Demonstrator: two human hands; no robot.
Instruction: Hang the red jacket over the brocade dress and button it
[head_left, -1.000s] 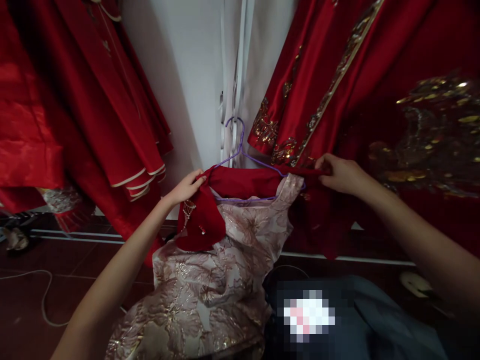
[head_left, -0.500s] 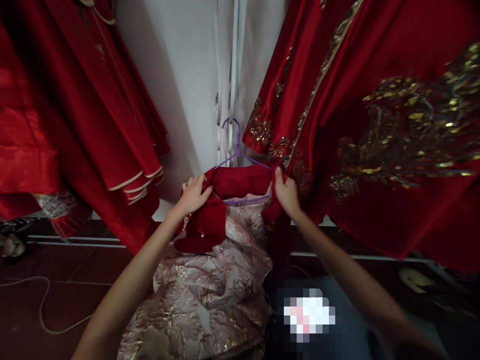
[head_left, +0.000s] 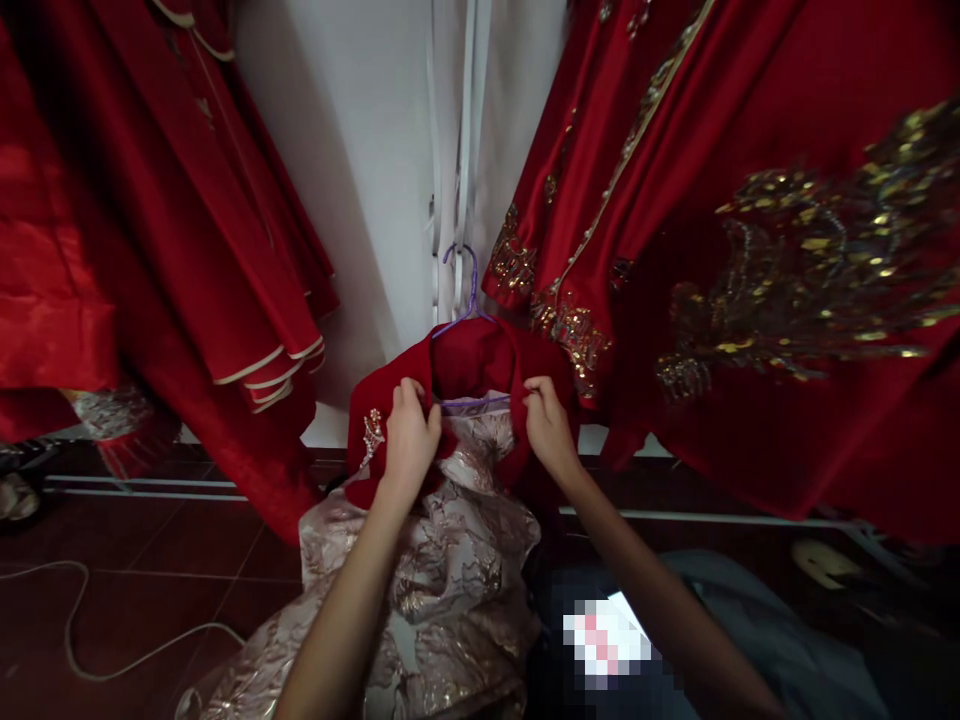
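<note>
Red garments (head_left: 750,420) hang left and right; between, a red jacket (head_left: 536,360) drapes over a pale dress (head_left: 442,545) on a purple hanger (head_left: 474,275). Left hand (head_left: 411,435) and right hand (head_left: 550,425) pinch the jacket's front edges, seemingly straightening it; squaring them needs even tension.

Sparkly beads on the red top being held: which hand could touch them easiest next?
Probably the left hand: it holds the red top close beside the sparkly beads; the right hand holds the opposite edge, farther away.
</note>
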